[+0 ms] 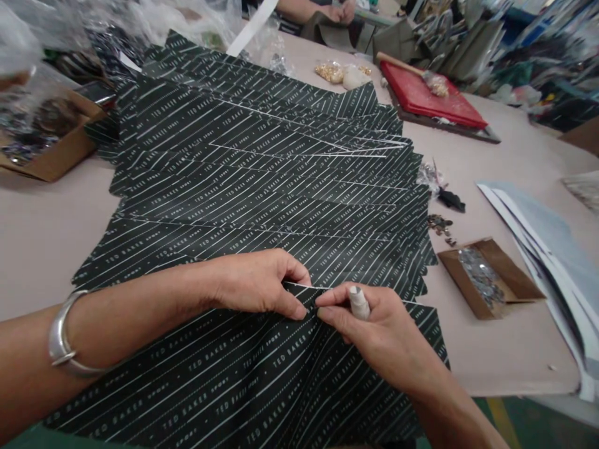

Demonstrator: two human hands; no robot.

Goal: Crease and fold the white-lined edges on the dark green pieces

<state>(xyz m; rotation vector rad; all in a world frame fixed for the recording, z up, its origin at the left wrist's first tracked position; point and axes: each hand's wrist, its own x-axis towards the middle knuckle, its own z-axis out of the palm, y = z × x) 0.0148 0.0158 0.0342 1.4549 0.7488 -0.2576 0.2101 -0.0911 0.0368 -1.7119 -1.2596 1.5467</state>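
Observation:
A dark striped fabric panel (262, 362) printed with white lettering hangs toward me over the table's front, its upper edge showing a thin white line. My left hand (262, 280), with a silver bangle on the wrist, pinches that edge between thumb and fingers. Close beside it, my right hand (369, 318) grips the same edge with thumb and index finger. A short white wrapped cylinder (359, 303) sticks up at the right hand's fingers; whether it is a covered fingertip or a held item I cannot tell. Beyond lie overlapping matching panels (262, 181).
On the right stand a small cardboard box (489, 277) of metal pieces, white sheets (538, 249) and a red board (435, 93). At the left is a cardboard box (51, 149) with plastic bags. Another person's hands (344, 12) show at the far side.

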